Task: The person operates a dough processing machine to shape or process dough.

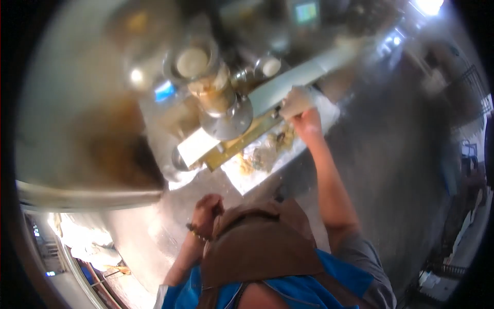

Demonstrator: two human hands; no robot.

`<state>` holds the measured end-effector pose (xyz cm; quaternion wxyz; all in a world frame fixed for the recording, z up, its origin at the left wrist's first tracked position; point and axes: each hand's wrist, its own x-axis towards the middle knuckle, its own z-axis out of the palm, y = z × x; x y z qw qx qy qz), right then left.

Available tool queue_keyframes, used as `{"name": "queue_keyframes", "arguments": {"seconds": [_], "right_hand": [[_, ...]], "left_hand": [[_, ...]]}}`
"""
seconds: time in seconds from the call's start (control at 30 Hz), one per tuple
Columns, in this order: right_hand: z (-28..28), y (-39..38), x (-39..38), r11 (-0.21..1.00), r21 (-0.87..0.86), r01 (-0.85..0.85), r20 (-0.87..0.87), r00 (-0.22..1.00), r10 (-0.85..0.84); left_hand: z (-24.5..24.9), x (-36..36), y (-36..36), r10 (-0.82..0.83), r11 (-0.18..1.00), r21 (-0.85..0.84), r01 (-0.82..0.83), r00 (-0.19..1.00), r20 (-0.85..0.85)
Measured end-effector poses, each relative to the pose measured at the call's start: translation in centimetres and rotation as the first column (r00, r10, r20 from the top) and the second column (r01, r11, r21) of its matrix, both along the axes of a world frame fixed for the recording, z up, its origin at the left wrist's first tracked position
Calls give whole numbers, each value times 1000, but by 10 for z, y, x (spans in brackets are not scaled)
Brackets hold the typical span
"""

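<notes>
My right hand [309, 123] reaches forward over the bench-like machine, fingers closed around a pale beige piece [297, 102] whose kind is blurred. Beneath and beside it lies a white tray [244, 183] strewn with yellowish and brown scraps [262, 154]. A long yellow-brown bar [239, 144] runs along the machine next to this tray. My left hand [207, 208] is low, close to the brown apron [262, 247], with curled fingers and nothing visible in them. A beaded bracelet [198, 233] circles that wrist.
Behind the bar rises a round metal column [218, 95] with a wide flange [226, 121]. A white block [198, 147] sits at its near left. A long pale beam [303, 74] extends to the far right. Grey floor [381, 139] lies at the right; a ledge [92, 198] is at left.
</notes>
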<state>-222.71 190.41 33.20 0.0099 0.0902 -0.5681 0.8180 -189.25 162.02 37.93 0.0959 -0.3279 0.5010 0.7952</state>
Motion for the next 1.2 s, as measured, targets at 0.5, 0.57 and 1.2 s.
{"name": "queue_keyframes", "arguments": {"seconds": [0.5, 0.57, 1.2], "right_hand": [[-27, -116, -120, 219, 709, 671, -678, 733, -50], [-44, -123, -132, 209, 627, 751, -745, 656, -122], [-26, -144, -141, 153, 418, 896, -780, 440, -446]], "left_hand": [[22, -48, -43, 112, 987, -113, -111, 994, 1], [21, -51, -61, 138, 979, -159, -130, 990, 36], [-25, -81, -151, -172, 833, -518, 194, 981, 91]]}}
